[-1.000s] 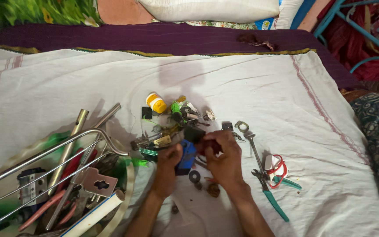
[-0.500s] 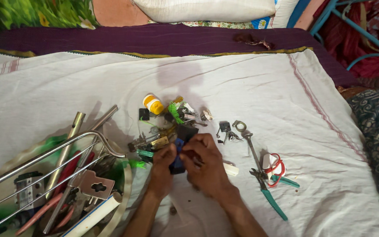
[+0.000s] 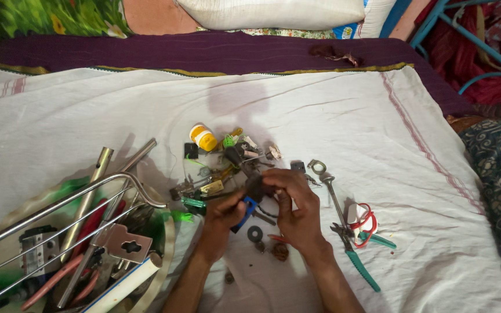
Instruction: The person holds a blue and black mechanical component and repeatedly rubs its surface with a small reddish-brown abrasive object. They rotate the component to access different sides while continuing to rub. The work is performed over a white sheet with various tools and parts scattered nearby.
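Both of my hands meet over a pile of small hardware on a white cloth [image 3: 331, 116]. My left hand [image 3: 222, 210] pinches a small blue part [image 3: 247, 207]. My right hand [image 3: 297, 203] closes its fingers on a small black piece [image 3: 255, 186] right above the blue part. The two pieces touch each other. A black washer [image 3: 255, 234] and a brown nut [image 3: 280, 251] lie on the cloth just below my hands. How the pieces join is hidden by my fingers.
A yellow-capped bottle [image 3: 203, 138] and several small parts lie beyond my hands. Green-handled pliers [image 3: 355, 255], a long metal tool [image 3: 329, 185] and a red wire loop [image 3: 366, 220] lie to the right. A metal rack [image 3: 59, 203] with tools fills the lower left.
The view has shifted slightly. My hands stayed together on the blue and black pieces, with the fingers shifting their hold a little.
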